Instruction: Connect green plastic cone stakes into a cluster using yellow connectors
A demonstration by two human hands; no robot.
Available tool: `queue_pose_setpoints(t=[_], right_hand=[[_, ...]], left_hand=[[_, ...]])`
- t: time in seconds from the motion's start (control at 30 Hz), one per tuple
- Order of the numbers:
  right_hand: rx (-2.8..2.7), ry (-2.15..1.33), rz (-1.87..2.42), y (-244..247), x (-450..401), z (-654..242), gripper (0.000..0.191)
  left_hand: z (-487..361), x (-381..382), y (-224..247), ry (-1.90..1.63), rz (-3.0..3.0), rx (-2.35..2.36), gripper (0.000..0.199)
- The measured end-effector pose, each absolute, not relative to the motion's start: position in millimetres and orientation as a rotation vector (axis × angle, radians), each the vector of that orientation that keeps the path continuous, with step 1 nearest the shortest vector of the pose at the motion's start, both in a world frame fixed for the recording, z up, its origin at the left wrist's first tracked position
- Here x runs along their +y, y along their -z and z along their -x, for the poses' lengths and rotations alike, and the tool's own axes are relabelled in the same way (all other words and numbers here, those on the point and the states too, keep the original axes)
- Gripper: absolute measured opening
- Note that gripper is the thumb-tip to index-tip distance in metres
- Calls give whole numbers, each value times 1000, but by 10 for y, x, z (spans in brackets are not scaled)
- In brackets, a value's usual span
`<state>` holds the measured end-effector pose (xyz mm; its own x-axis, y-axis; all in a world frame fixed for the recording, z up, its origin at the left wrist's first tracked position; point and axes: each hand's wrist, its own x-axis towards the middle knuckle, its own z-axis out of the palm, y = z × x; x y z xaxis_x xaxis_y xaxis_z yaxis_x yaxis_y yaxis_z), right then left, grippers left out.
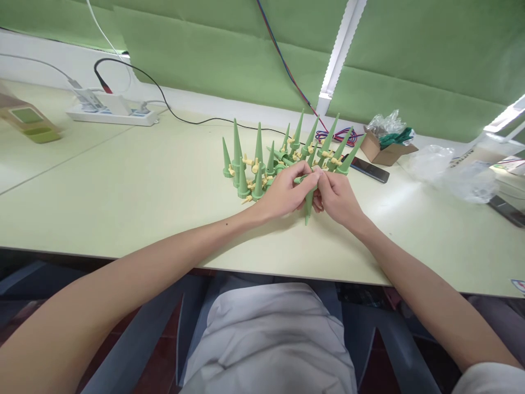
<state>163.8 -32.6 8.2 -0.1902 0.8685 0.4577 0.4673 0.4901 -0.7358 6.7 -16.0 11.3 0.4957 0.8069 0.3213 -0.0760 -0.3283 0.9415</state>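
Note:
My left hand point(289, 190) and my right hand point(339, 198) meet over the table, both closed around one green plant watering spike point(309, 207). Its pointed end slants down and toward me between the hands. The fingertips hide its upper end, so I cannot make out what they pinch there. Just beyond the hands stand several more green watering spikes point(258, 145), points up, many with a small yellow valve point(248, 161) on the side. A few spikes lie on their sides among them, partly behind my left hand.
A black phone point(369, 168) lies right of the spikes. Behind it are a small cardboard box point(383, 148) with plastic bags, and coiled red-blue wire point(342, 136). A plastic bag point(463, 175) and cup point(492, 150) are farther right. A power strip point(112, 115) with cables sits back left.

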Motion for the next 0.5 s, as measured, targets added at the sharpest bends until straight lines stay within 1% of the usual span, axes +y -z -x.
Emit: queue_pose_setpoints(t=[0.5], right_hand=[[-1938, -528, 1172, -146, -346, -1662, 65]], left_hand=[[-68, -148, -83, -1076, -1815, 578, 24]])
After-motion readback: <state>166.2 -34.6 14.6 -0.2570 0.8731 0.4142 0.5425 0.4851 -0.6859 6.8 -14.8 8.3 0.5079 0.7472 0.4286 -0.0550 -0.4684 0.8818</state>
